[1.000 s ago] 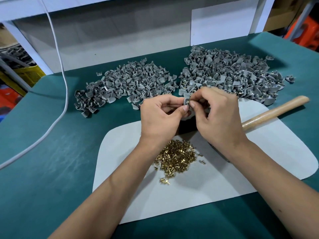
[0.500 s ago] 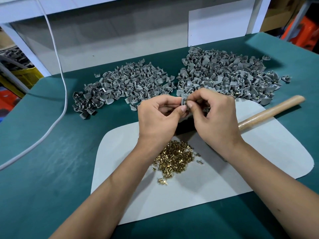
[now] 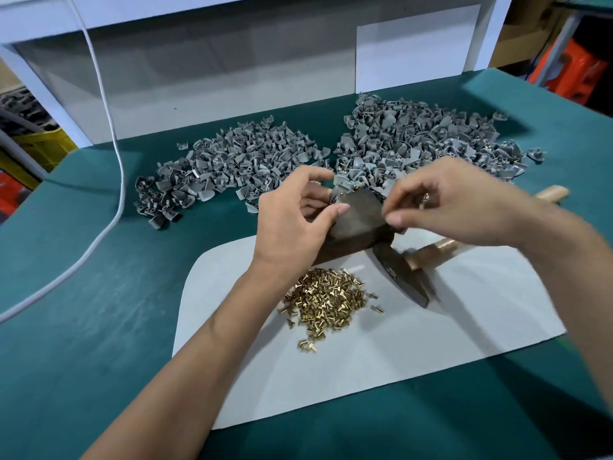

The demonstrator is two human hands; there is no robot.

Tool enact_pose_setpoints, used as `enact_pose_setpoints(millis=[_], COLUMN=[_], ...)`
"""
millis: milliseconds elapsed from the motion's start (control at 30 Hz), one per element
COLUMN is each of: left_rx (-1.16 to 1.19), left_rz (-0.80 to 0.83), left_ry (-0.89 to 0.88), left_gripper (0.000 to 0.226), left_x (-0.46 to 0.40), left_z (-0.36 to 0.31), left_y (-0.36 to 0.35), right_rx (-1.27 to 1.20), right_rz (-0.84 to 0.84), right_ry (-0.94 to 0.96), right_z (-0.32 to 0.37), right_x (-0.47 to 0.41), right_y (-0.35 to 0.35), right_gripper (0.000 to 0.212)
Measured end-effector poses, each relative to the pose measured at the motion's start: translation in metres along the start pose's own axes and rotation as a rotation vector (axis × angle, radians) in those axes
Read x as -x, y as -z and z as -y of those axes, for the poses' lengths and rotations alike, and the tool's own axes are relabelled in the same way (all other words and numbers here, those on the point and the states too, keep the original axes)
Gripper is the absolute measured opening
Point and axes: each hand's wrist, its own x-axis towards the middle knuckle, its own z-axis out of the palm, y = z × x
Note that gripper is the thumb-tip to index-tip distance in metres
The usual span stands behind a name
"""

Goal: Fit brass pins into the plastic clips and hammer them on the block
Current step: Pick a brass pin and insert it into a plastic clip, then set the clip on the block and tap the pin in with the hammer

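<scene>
My left hand (image 3: 295, 224) pinches a grey plastic clip (image 3: 343, 191) with a brass pin in it, holding it at the far left corner of the dark metal block (image 3: 360, 215). To the right of the block, my right hand (image 3: 447, 207) hovers blurred with curled fingers. A small brass glint shows between them, and I cannot tell whether they hold something. The hammer (image 3: 403, 277) lies beside the block, its wooden handle running under my right hand. Loose brass pins (image 3: 328, 300) are heaped on the white mat (image 3: 381, 353).
Two heaps of grey clips lie behind the block, one to the left (image 3: 232, 161) and one to the right (image 3: 414, 141). A white cable (image 3: 112, 180) crosses the green table (image 3: 83, 310) at the left. A white wall panel closes the back.
My hands have parted. The right hand has let go of the clip and moved right, uncovering the block and hammer head. The left hand has brought the clip down to the block.
</scene>
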Motion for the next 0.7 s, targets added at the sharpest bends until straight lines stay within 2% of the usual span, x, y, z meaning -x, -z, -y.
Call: enact_pose_setpoints(millis=[67, 133, 200, 333, 433, 500, 567, 700], left_rx=[-0.028, -0.119, -0.193, -0.135, -0.082, -0.037, -0.017, 0.002], left_rz=[0.035, 0.097, 0.141, 0.198, 0.210, 0.202, 0.197, 0.208], left_ry=[0.013, -0.031, -0.090, -0.028, 0.057, 0.103, 0.125, 0.144], left_gripper=[0.027, 0.014, 0.005, 0.005, 0.012, 0.014, 0.012, 0.008], left_x=[-0.002, -0.005, -0.006, -0.008, -0.008, -0.009, -0.008, -0.006], left_z=[0.004, 0.009, 0.013, 0.018, 0.019, 0.018, 0.016, 0.016], left_y=[0.003, 0.007, 0.009, 0.013, 0.015, 0.014, 0.013, 0.011], right_rx=[0.075, 0.182, 0.284, 0.223, -0.063, -0.212, -0.207, 0.038], right_rz=[0.233, 0.369, 0.353, 0.326, 0.385, 0.314, 0.170, -0.066], right_ry=[-0.061, -0.115, -0.123, -0.071, -0.088, -0.025, 0.058, 0.033], right_z=[-0.008, -0.014, -0.017, -0.022, -0.024, -0.019, -0.011, 0.005], right_x=[0.006, 0.012, 0.014, 0.017, 0.023, 0.023, 0.016, -0.004], right_y=[0.010, 0.008, -0.001, -0.006, 0.011, 0.023, 0.026, 0.002], right_gripper=[0.017, 0.027, 0.032, 0.027, 0.021, 0.014, 0.005, 0.031])
